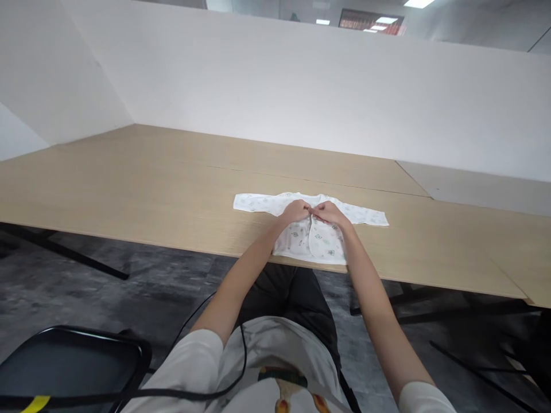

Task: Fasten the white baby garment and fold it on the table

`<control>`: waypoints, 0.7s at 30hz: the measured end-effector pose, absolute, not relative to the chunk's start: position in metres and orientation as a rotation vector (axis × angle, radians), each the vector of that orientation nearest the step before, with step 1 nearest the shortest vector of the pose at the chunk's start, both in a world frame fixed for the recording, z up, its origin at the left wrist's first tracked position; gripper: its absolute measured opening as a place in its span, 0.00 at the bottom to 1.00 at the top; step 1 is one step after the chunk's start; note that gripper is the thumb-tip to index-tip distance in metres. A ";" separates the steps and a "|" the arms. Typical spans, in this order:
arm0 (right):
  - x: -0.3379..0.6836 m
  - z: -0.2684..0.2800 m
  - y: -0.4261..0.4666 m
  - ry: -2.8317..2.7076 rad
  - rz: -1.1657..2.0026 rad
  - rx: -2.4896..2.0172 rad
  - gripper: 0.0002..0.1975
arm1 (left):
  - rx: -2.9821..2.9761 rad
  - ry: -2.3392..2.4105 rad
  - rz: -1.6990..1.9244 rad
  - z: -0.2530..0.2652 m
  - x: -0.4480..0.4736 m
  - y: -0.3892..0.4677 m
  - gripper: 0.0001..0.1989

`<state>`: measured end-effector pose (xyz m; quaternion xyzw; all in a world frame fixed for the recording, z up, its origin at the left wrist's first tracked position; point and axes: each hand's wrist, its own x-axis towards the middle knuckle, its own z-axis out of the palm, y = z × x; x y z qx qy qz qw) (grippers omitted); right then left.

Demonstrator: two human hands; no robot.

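A small white baby shirt [327,238] with a faint printed pattern lies flat at the front edge of the table, its sleeves spread out to both sides. Its front opening runs down the middle. My left hand [297,210] is closed, pinching one side of the opening just below the neckline. Opposite it, my right hand [328,212] pinches the other side, and the fingertips of both hands meet. Whatever fastener may be between the fingers is hidden.
The wooden table [150,183] runs along a white partition [275,86]. A black chair [73,367] stands at the lower left on the dark floor. A black cable [193,396] with a yellow tag crosses in front of my body.
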<state>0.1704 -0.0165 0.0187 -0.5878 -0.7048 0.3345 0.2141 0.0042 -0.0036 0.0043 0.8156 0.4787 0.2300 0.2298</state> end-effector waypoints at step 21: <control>0.187 0.023 -0.016 -1.821 1.365 -1.423 0.03 | 2.045 0.968 0.724 -0.005 0.000 0.006 0.12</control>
